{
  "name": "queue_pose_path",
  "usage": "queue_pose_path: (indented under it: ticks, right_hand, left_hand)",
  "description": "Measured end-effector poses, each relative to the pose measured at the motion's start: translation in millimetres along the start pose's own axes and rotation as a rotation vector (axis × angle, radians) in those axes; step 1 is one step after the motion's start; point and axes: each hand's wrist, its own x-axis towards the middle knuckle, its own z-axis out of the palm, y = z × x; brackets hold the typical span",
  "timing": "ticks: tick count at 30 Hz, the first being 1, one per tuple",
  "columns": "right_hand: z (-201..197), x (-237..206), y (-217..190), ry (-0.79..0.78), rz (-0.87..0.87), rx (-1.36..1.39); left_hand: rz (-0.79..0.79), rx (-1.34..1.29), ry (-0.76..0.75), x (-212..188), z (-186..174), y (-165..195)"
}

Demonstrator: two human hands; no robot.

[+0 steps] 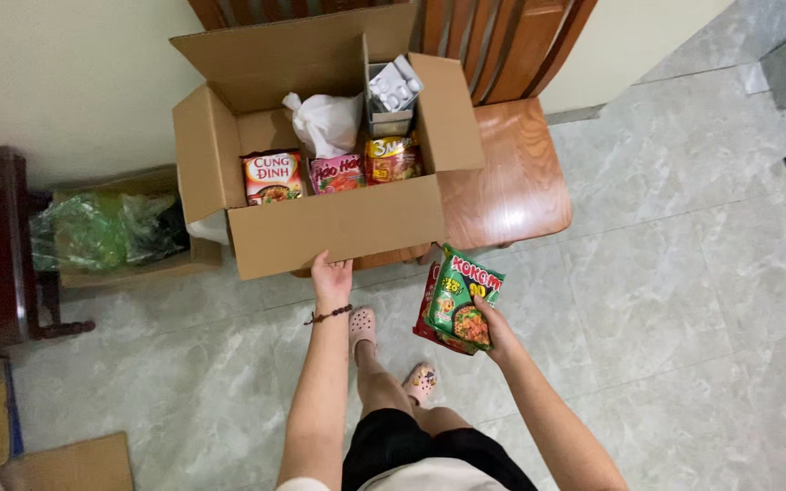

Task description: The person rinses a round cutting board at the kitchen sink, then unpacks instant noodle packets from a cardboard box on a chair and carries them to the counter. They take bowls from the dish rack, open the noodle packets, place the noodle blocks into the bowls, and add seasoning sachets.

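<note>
Nearest the camera, the person's legs and 2 pink clogs [391, 355] stand on the grey marble floor [666, 300]. Just above them the right hand [493, 335] is closed around a small stack of noodle packets [459, 300]: a green one on top and a red one showing beneath its left edge. How many lie in the stack is hard to tell, though at least 2 show. The stack hangs in the air over the floor, just below the front edge of the wooden chair [502, 182], near the box's front right corner.

The left hand [331, 275], a beaded bracelet [327, 315] on its wrist, rests against the bottom of the front wall of the cardboard box [338, 227]. Its fingers lie flat on the card rather than wrapped round anything; whether they hook under the edge cannot be told.

The box sits on the chair seat with its front left corner overhanging the seat edge. Inside, along the front wall, 3 noodle packets [331, 173] stand side by side; behind them lie a knotted white bag [327, 123] and a grey carton with blister packs [391, 95].

As a judgement: the overhang is the weak point. A push or pull from the left hand could tip or slide the box off the seat. The right hand's 1-handed grip on slick wrappers could also let the lower packet slip to the floor.

Further left, a second box holding green plastic bags [106, 232] sits by the wall.
</note>
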Motion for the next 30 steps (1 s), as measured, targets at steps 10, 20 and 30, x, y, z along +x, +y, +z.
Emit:
queue_pose_path:
  ticks: [10, 20, 30]
  right_hand:
    - [83.1, 57.4, -32.2, -0.057, -0.207, -0.266]
    - [131.3, 132.0, -87.1, -0.186, -0.158, -0.036]
    - [149.5, 185.9, -111.0, -0.182, -0.085, 0.052]
  left_hand:
    - [0.086, 0.252, -0.364, 58.3, 133.6, 60.4]
    - [0.25, 0.359, -0.09, 38.9, 40.1, 14.8]
    - [-0.021, 0.142, 0.085, 97.9, 16.6, -15.1]
